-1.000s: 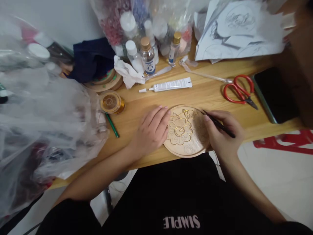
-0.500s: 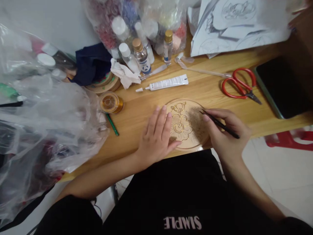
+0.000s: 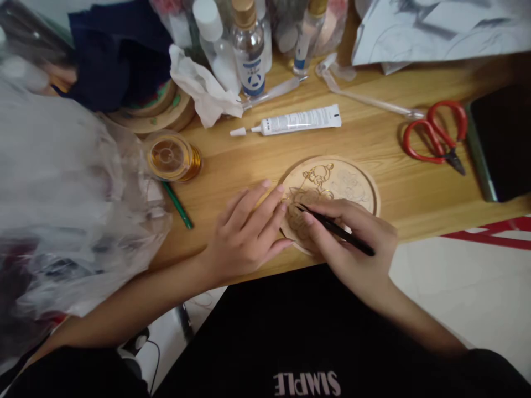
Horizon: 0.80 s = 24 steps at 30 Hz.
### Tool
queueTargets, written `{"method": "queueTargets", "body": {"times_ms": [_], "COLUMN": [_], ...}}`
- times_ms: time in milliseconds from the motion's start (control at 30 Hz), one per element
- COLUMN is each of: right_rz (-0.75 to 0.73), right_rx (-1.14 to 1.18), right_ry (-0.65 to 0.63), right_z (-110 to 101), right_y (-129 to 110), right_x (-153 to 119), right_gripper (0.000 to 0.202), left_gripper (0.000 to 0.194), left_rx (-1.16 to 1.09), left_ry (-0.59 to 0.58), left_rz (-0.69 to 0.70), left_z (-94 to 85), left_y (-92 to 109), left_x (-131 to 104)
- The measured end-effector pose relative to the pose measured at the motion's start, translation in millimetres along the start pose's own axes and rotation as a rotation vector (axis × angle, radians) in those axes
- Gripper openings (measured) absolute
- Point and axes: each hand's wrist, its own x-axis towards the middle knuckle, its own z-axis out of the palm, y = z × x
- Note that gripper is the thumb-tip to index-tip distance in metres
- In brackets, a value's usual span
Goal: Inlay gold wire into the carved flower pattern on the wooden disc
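Note:
A round wooden plaque (image 3: 362, 172) lies near the table's front edge, with pencil lines and gold wire (image 3: 321, 176) shaped into a motif at its top. Over its lower middle, my right hand (image 3: 363, 246) pinches slim black tweezers (image 3: 350, 236), their tips down at the flower design. My left hand (image 3: 249, 237) lies flat with fingers stretched, its fingertips at the plaque's left edge close to the tweezer tips. Both hands and their shadow hide part of the flower.
Behind the plaque lies a white tube (image 3: 301, 120) with its cap beside it. Red-handled scissors (image 3: 435, 135) and a phone (image 3: 501, 146) are to the right. A gold wire spool (image 3: 174, 157), a green pencil (image 3: 178, 205) and plastic bags (image 3: 74, 182) sit left; bottles (image 3: 249, 50) stand behind.
My right hand with the tweezers has moved left, from the plaque's right side to the flower near my left fingertips. The camera view has shifted and come closer.

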Motion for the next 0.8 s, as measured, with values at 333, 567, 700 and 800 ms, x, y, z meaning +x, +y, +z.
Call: {"method": "queueTargets", "body": {"times_ms": [333,567,700,800], "right_rz": [0.023,0.114,0.140,0.156], "right_rx": [0.004,-0.009,-0.021,-0.023], "right_ry": [-0.032,-0.066,-0.044,-0.070], "right_z": [8.8,3.8,0.4,0.4], "right_y": [2.3,-1.8,-4.1,-4.0], "right_x": [7.4,9.0,9.3,9.5], "right_gripper": [0.018,0.016,0.013,0.012], "left_gripper": [0.042,0.044,0.045,0.045], "left_rx": [-0.036,-0.105,-0.069,-0.073], "left_ry": [-0.012,-0.005,-0.023,-0.055], "left_rz": [-0.023,-0.052,-0.041,-0.027], "left_z": [4.7,6.8,5.7,5.1], "left_y": [-0.1,-0.8,-1.3,-1.5], "left_x": [0.7,-1.7,0.1,1.6]}}
